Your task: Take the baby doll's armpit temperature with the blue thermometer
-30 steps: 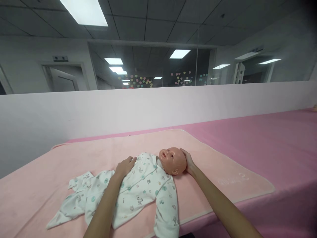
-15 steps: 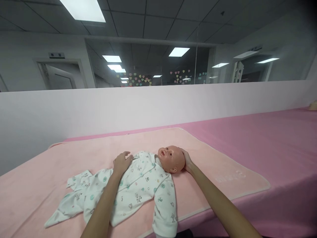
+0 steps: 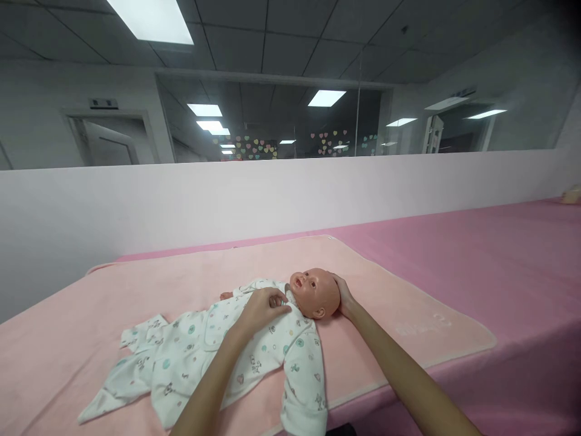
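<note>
A baby doll (image 3: 315, 293) lies on its back on a light pink towel (image 3: 399, 309), dressed in a white printed romper (image 3: 218, 351). My right hand (image 3: 344, 297) cups the back of the doll's head, fingers curved round it. My left hand (image 3: 263, 306) rests on the doll's chest just below the chin, fingers bent and pinching the romper's collar. A small doll hand (image 3: 226, 296) shows at the end of the far sleeve.
The towel lies on a long table with a darker pink cover (image 3: 490, 254). A white partition wall (image 3: 272, 194) runs behind it, with glass above. A small tan object (image 3: 572, 195) sits at the far right edge.
My left hand has moved right, from the doll's far sleeve to the chest by the collar, and its fingers have closed. My right hand stays on the head.
</note>
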Tool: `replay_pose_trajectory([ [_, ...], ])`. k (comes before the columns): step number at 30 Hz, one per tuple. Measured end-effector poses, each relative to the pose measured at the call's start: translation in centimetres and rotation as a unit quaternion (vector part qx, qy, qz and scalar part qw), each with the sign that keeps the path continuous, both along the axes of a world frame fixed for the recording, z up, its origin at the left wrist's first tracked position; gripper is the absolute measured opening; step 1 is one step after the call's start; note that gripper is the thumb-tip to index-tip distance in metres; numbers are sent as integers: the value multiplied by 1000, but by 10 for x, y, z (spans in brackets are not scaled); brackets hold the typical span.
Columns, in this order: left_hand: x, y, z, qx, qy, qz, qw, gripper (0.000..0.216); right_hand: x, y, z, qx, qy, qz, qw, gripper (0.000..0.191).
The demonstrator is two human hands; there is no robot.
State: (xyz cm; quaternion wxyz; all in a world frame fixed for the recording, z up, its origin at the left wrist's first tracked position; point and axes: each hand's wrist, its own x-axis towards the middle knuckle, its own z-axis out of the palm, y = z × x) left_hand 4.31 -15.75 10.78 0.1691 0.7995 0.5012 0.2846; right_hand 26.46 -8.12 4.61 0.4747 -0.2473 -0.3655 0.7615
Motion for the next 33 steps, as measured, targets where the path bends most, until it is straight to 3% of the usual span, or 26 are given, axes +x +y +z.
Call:
replay_pose_trajectory([
  [4, -2, 0, -2, 31, 3, 24, 999, 28, -2, -5, 0, 40, -59, -81, 994, 46],
  [6, -2, -3, -2, 68, 29, 44, 996, 27, -1, -4, -1, 93, -125, -180, 971, 40],
  [9, -6, -4, -3, 61, 14, 37, 997, 27, 5, -1, 1, 166, -197, -357, 898, 28],
  [11, -11, 0, -5, 5, -76, 19, 997, 30, 10, -2, 6, 182, -192, -434, 861, 24],
  [13, -19, 7, -6, -67, -210, 27, 975, 37, 8, -9, 16, 214, -197, -478, 829, 21],
  [15, -27, 13, -7, -126, -335, 71, 931, 43, -3, -24, 30, 308, -255, -510, 762, 18],
  [17, -33, 18, -7, -165, -413, 116, 888, 44, -28, -45, 46, 448, -349, -494, 658, 17],
  [20, -34, 20, -8, -197, -476, 112, 850, 43, -77, -68, 66, 621, -470, -342, 526, 20],
  [22, -33, 21, -10, -208, -513, 85, 828, 44, -108, -73, 73, 672, -543, -261, 430, 19],
  [24, -32, 22, -11, -205, -553, 73, 804, 45, -131, -69, 75, 667, -611, -214, 368, 19],
  [26, -33, 24, -13, -197, -584, 80, 783, 45, -144, -63, 76, 641, -660, -191, 343, 23],
  [33, -34, 27, -15, -205, -612, 77, 760, 38, -151, -57, 80, 578, -741, -141, 311, 34],
])
